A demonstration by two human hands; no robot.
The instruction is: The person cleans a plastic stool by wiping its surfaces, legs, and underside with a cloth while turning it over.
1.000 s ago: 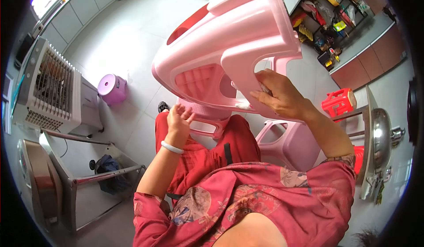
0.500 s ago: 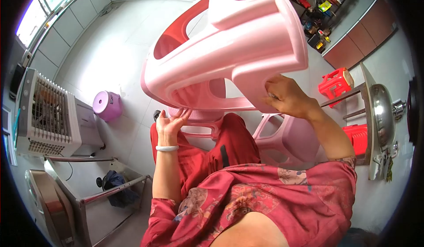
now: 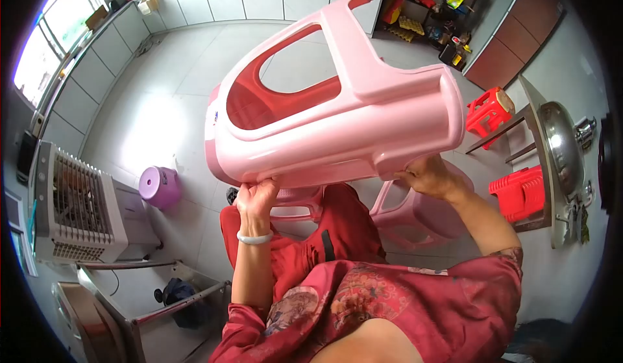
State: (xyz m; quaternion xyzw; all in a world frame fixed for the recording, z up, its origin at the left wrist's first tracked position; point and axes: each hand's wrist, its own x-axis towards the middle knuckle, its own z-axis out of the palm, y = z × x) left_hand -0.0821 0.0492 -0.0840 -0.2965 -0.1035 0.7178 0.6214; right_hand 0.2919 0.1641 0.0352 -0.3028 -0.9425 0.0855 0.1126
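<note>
A pink plastic stool (image 3: 337, 129) is held up on its side in front of me, its seat end to the left and its legs pointing right and away. My left hand (image 3: 257, 202) grips it from below near the seat end; some of its fingertips are out of sight behind the plastic. At the right, my right hand (image 3: 429, 176) is closed around the lower leg. Below it stands another pink stool (image 3: 428, 210) on the floor by my knee. Part of a third pink stool (image 3: 295, 202) shows between my legs.
A purple stool (image 3: 159, 186) and an air cooler (image 3: 84, 207) stand at the left, with a metal-framed chair (image 3: 139, 298) nearer. On the right are red stools (image 3: 490, 113) and a table (image 3: 542, 142) carrying a metal pan lid (image 3: 563, 158). Shelves (image 3: 422, 6) stand behind.
The held stool has rolled and lowered slightly, bringing a side opening into view. My left hand went from flat, spread fingers to gripping its underside. My right hand moved down with the leg.
</note>
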